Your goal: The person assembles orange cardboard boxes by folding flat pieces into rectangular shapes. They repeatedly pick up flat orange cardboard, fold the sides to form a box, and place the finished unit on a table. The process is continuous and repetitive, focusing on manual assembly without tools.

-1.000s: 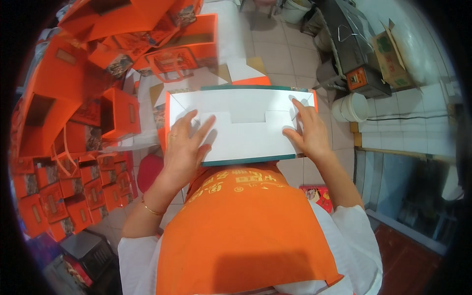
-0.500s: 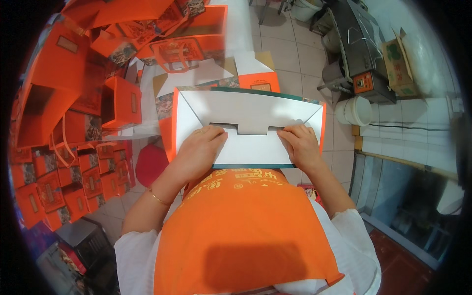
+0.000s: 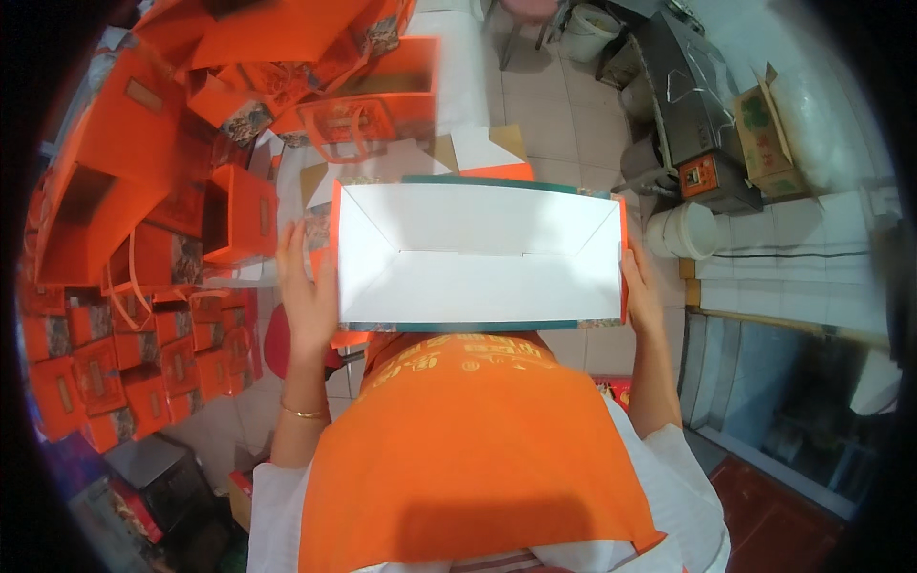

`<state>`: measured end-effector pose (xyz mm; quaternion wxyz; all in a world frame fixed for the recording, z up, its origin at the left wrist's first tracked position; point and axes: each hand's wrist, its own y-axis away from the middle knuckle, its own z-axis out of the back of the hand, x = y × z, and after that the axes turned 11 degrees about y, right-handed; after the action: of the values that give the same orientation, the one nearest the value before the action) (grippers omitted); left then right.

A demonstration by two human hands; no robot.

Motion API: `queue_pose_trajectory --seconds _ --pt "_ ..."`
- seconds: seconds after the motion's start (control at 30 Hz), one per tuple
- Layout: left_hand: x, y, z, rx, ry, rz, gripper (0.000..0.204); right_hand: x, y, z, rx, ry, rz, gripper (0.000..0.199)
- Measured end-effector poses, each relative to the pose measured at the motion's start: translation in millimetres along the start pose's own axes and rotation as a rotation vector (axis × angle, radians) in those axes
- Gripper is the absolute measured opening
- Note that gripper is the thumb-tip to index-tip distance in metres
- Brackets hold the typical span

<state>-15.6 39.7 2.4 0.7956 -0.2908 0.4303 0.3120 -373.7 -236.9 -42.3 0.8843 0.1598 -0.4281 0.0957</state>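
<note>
In front of my orange apron (image 3: 468, 449) is a cardboard gift box (image 3: 478, 286), its white side of folded flaps facing up. The flaps meet along a slit in the middle, and orange and dark green edges show around them. My left hand (image 3: 310, 296) lies along the box's left end, fingers stretched forward. At the opposite end my right hand (image 3: 643, 286) presses against the orange side, part of its fingers hidden behind the box. The box is held between both hands.
Orange boxes (image 3: 229, 215) are piled at the left, with several smaller ones stacked below. Other cartons with raised white flaps (image 3: 382, 160) lie just beyond my box. A white bucket (image 3: 683, 231), a dark metal cabinet (image 3: 693, 105) and an open brown carton (image 3: 764, 138) stand at the right.
Both hands have left the middle slots and moved outward to the ends of the box. The gap between the flaps has closed to a narrow slit.
</note>
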Motion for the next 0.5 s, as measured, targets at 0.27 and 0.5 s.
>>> queue_pose_trajectory --seconds 0.27,0.5 --pt "-15.2 19.5 -15.8 0.367 0.967 0.713 0.07 4.9 18.7 35.3 0.183 -0.216 -0.121 0.076" --pt "-54.4 24.2 -35.5 0.552 0.696 0.142 0.079 -7.2 31.8 131.4 -0.215 -0.462 0.155 0.067"
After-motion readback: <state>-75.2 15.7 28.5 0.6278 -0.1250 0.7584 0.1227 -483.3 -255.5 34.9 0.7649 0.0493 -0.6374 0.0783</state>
